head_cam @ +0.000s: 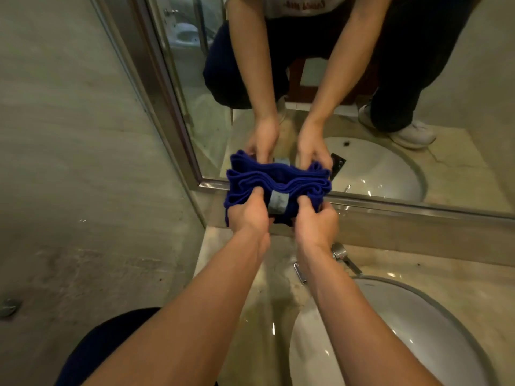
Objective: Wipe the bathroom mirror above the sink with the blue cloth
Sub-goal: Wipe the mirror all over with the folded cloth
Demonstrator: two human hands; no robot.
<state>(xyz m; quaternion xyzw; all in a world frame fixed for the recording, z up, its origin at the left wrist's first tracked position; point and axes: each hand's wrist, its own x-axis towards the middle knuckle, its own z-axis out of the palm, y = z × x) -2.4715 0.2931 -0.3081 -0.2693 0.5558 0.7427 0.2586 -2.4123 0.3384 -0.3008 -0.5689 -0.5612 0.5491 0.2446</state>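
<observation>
A folded blue cloth (278,183) with a grey label on its near face is held up in front of the mirror's lower left corner. My left hand (246,215) pinches its left side, thumb on the near face. My right hand (316,221) pinches its right side the same way. The mirror (362,79) has a metal frame and shows the reflection of both hands, the cloth and a crouching person. The cloth sits close to the glass; whether it touches the glass I cannot tell.
A white oval sink (404,330) is set in the marble counter (250,288) below my right arm. A chrome tap (341,254) stands behind the sink. A beige tiled wall (69,162) fills the left. My dark-clothed knee (111,344) is at the bottom left.
</observation>
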